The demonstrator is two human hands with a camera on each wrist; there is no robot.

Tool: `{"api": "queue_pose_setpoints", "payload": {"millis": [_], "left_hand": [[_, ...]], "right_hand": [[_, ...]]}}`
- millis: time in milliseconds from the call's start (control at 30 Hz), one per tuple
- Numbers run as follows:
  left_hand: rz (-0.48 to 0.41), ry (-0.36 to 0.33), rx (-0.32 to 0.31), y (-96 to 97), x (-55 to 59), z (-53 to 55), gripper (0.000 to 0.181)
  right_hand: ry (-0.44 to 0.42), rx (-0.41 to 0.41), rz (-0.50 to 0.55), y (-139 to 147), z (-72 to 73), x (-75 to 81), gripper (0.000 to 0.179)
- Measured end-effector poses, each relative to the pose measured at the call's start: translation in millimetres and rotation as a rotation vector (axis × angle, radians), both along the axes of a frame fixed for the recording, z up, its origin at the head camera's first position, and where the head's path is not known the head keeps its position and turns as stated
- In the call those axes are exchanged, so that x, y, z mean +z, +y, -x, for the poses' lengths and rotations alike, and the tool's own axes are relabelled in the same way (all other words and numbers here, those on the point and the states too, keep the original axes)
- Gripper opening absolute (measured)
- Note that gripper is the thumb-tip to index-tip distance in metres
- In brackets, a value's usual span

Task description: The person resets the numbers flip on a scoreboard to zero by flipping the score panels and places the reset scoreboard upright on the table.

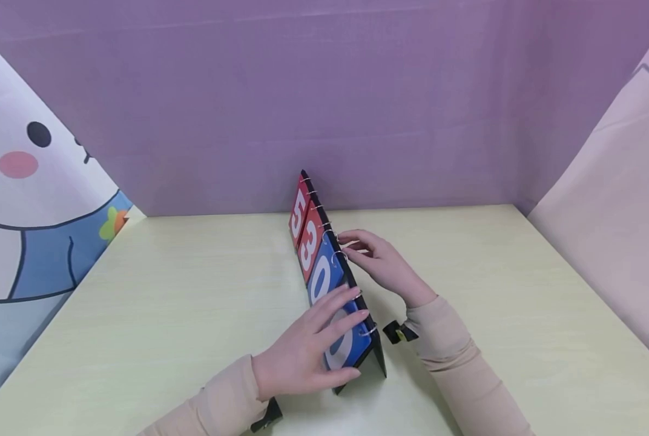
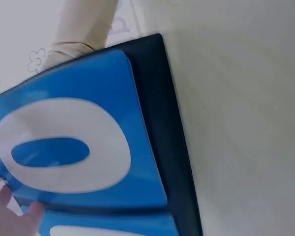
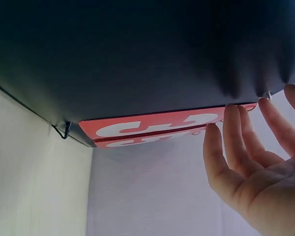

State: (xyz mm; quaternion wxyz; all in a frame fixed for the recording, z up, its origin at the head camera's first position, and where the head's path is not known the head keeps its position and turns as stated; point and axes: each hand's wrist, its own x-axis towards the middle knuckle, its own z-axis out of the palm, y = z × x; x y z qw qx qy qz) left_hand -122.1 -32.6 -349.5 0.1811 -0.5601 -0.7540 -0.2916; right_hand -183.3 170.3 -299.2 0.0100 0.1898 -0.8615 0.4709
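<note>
A flip scoreboard (image 1: 330,269) stands mid-frame on the table (image 1: 194,290), slanting lengthwise toward lower right, cards (image 1: 308,248) facing left. It's between the left hand (image 1: 308,348), spread over it, and the right hand (image 1: 381,263), loosely bent behind; neither grips anything.

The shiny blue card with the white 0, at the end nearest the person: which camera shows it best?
The left wrist view: the blue card there is big, with its whole 0 uncovered. In the head view it is smaller, and the bare left hand covers part of it. The right wrist view shows none of it.
</note>
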Motion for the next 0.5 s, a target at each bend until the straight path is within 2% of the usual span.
{"api": "queue_pose_setpoints", "payload": {"millis": [133,267,367,500], "left_hand": [[-0.025,0.029,0.008,-0.2,8.6,5.8,0.051],[-0.051,0.072,0.018,6.1,20.0,18.5,0.043],[-0.042,0.056,0.029,11.9,27.4,28.1,0.044],[-0.021,0.027,0.024,15.2,31.8,33.8,0.041]], "right_hand": [[-0.020,0.004,0.015,2,0.5,1.0,0.034],[-0.062,0.000,0.035,4,0.4,2.0,0.032],[-0.086,-0.002,0.045,6,0.9,1.1,0.031],[-0.089,-0.005,0.035,8,1.2,0.3,0.030]]}}
